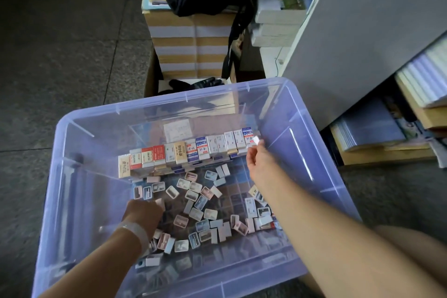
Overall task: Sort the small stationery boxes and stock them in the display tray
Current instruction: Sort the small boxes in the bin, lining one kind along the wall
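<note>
Right hand (257,158) pinches a white box (256,139) at the row's (183,152) right end; left hand (142,214) among loose boxes (203,210) in bin (79,143), grip unclear.

Boxed row (188,152) behind loose boxes (205,208) (both in bin (302,113)).

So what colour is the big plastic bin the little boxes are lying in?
Translucent pale purple-blue bin, seen in the head view.

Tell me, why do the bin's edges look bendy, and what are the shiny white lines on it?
In the head view, the wide lens curves the clear bin's rim and the cabinet; the white streaks on the bin's right wall are glare; the left hand looks a little blurred, and the floor is dim.
</note>
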`<move>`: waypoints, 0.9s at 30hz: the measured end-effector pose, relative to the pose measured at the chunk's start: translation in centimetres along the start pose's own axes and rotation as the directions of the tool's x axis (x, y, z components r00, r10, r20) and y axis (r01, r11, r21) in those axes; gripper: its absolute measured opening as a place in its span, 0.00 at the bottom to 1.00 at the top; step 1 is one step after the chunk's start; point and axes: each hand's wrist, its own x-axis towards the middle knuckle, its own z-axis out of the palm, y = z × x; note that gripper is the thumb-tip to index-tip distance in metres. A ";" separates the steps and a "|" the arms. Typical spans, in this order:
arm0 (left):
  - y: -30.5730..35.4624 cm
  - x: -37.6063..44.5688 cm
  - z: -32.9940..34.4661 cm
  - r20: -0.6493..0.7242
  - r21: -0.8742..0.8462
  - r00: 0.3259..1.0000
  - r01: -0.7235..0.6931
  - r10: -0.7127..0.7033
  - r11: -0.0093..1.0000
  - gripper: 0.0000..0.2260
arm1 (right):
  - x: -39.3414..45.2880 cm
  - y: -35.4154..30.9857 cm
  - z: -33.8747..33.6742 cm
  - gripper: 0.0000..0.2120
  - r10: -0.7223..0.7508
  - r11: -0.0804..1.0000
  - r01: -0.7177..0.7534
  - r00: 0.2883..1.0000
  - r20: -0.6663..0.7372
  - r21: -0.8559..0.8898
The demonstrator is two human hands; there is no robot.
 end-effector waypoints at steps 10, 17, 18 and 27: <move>0.2 0.2 0.2 0.039 0.009 0.999 -0.037 0.036 0.999 0.14 | -0.3 0.6 -0.3 0.09 0.026 0.996 -0.034 0.996 0.088 0.088; -0.6 0.0 -0.1 0.103 -0.077 0.995 0.003 0.005 0.997 0.13 | -0.3 0.3 -0.6 0.10 0.111 0.977 -0.130 0.987 0.116 0.169; -0.7 -0.2 -0.4 0.109 -0.070 0.994 0.007 0.001 0.997 0.13 | -0.2 0.1 -0.5 0.08 0.128 0.972 -0.151 0.983 0.132 0.180; -2.7 -1.1 -5.4 -0.137 -0.488 0.986 0.016 -0.094 0.873 0.09 | -0.4 0.2 -0.2 0.03 0.120 0.981 -0.150 0.968 0.220 0.126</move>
